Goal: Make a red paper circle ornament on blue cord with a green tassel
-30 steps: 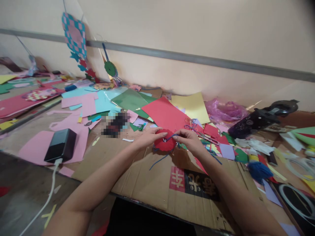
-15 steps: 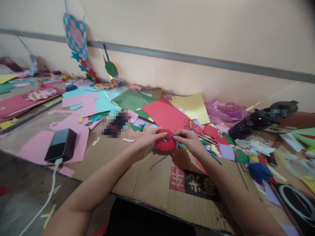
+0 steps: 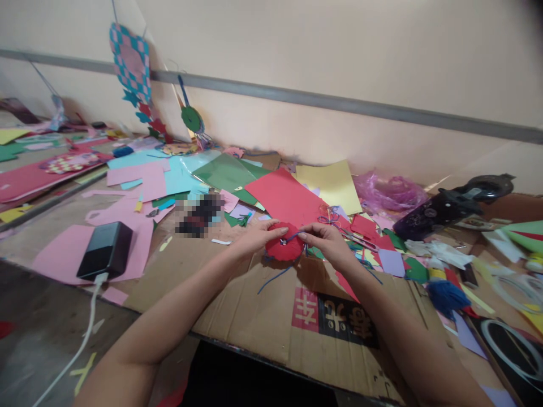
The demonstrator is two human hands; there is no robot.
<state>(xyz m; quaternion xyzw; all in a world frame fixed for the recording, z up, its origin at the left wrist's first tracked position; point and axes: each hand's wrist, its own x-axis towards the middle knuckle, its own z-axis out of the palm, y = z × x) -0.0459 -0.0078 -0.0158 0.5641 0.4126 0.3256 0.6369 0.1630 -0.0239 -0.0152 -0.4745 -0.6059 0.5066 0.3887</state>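
At the middle of the cardboard sheet (image 3: pixel 250 308), just above its surface, a small red paper disc (image 3: pixel 285 249) sits between both hands. The left hand (image 3: pixel 254 237) closes on the disc's left edge, thumb on top and fingers curled beneath. The right hand (image 3: pixel 330 243) pinches a blue string (image 3: pixel 275 277) at the disc's upper right rim, with thumb and forefinger tight together. The string's loose end trails down and to the left across the cardboard. It seems to pass through the disc, though the fingers hide that spot.

Just behind the disc lies a large red sheet (image 3: pixel 282 195), overlapping a yellow sheet (image 3: pixel 335 181) and a green sheet (image 3: pixel 223 172). Small red, purple and green paper scraps (image 3: pixel 392 261) crowd the cardboard right of the right hand, and a blue yarn tassel (image 3: pixel 445 295) lies beyond them. Farther right are a black tool (image 3: pixel 445 208) and a crumpled pink plastic bag (image 3: pixel 388 191). To the left, well apart, a black power bank (image 3: pixel 106 250) rests on pink paper (image 3: pixel 51 260), its white cable (image 3: pixel 82 339) running toward the near edge.
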